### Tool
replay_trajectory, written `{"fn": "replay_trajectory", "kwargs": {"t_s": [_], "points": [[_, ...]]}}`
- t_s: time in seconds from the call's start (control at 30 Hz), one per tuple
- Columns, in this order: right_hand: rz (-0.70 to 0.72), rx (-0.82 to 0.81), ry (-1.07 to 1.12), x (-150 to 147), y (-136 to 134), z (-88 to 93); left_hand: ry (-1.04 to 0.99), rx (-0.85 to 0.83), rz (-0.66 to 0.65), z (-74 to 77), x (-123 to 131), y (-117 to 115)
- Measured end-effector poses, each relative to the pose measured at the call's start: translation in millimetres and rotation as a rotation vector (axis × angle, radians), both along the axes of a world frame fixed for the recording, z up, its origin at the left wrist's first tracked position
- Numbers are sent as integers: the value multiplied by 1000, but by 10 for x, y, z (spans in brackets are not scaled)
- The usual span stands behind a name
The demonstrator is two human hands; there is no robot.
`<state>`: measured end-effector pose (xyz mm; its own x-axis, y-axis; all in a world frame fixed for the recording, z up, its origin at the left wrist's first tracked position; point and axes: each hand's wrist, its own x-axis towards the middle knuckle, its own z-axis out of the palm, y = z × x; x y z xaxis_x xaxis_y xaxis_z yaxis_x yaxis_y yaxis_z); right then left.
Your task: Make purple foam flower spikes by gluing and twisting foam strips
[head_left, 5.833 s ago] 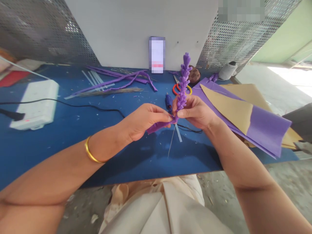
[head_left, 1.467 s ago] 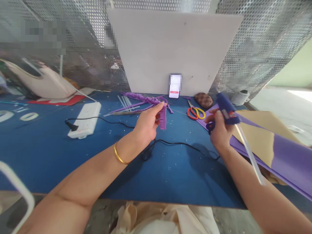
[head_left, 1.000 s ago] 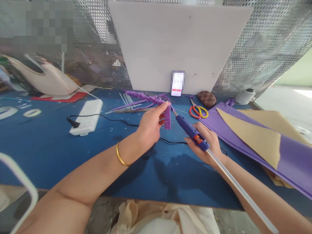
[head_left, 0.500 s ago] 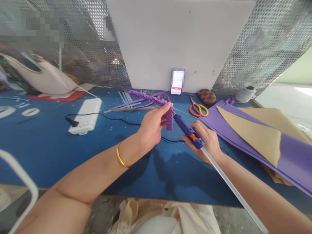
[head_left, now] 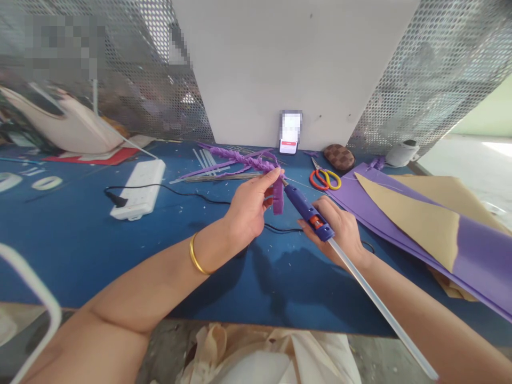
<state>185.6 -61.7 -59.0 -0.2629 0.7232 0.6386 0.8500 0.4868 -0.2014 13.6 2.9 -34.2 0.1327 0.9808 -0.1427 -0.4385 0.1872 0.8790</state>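
My left hand (head_left: 248, 205) pinches a purple foam flower spike (head_left: 244, 159) at its base, where a loose fringed foam strip (head_left: 278, 194) hangs down. The spike points away to the left, above the blue table (head_left: 80, 240). My right hand (head_left: 340, 232) is wrapped round a blue glue gun (head_left: 306, 210). The gun's nozzle touches the foam at my left fingertips. A long clear glue stick (head_left: 380, 306) juts from the gun's rear toward me.
Purple and tan foam sheets (head_left: 432, 224) lie at the right. Scissors (head_left: 326, 178), a brown pouch (head_left: 339, 157), a phone (head_left: 290, 132) and a thread spool (head_left: 400, 153) stand behind. A white power strip (head_left: 138, 189) and black cord lie at left; foam strips and wires (head_left: 212, 170) behind my hands.
Earlier both hands wound foam on the upright spike. My right hand then lifted the glue gun and brought its nozzle to the foam in my left hand, where it stays.
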Motion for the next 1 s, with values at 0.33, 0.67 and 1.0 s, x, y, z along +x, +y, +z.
{"fn": "replay_trajectory", "kwargs": {"t_s": [0.33,0.67,1.0], "points": [[-17,29,-22,2,8,-1,-29,21,-2,0,-3,2],[6,57,-27,-4,8,11,-30,29,19,20,-3,1],[5,69,-33,-11,-2,44,-40,24,29,36,-24,9]]}}
